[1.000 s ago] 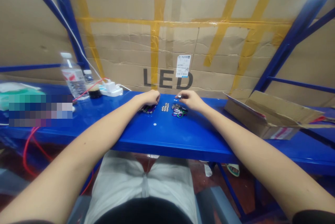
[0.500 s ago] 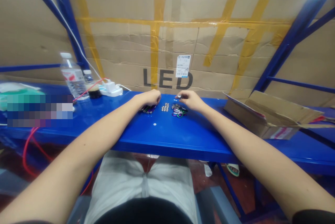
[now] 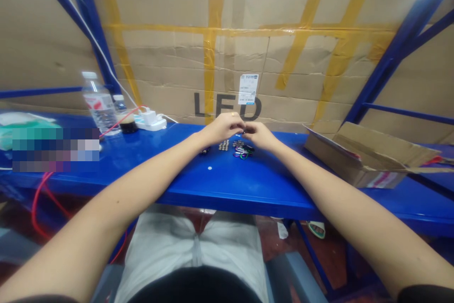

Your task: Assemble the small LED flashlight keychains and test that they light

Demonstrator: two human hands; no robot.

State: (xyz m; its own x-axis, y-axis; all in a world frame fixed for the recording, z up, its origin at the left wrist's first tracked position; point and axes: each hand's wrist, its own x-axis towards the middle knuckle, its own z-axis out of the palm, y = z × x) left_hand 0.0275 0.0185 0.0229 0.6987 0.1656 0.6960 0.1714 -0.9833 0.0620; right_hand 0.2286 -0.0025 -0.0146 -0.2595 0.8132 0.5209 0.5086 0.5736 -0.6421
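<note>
My left hand (image 3: 224,128) and my right hand (image 3: 257,134) meet fingertip to fingertip above the blue table (image 3: 248,182), both with fingers pinched round a small part too tiny to name. Just below them lie a cluster of small silver round pieces (image 3: 223,145) and a heap of coloured clips (image 3: 243,151), purple and green among them. A dark small item (image 3: 204,151) shows beside my left wrist, partly hidden by it.
A water bottle (image 3: 100,103), a dark jar (image 3: 126,121) and a white power strip (image 3: 151,119) with a red cable stand at the back left. An open cardboard box (image 3: 369,154) lies at the right. A taped cardboard sheet marked LED (image 3: 227,57) closes the back.
My left hand has lifted off the dark items at the left and moved right to meet my right hand. My right hand has stayed almost in place.
</note>
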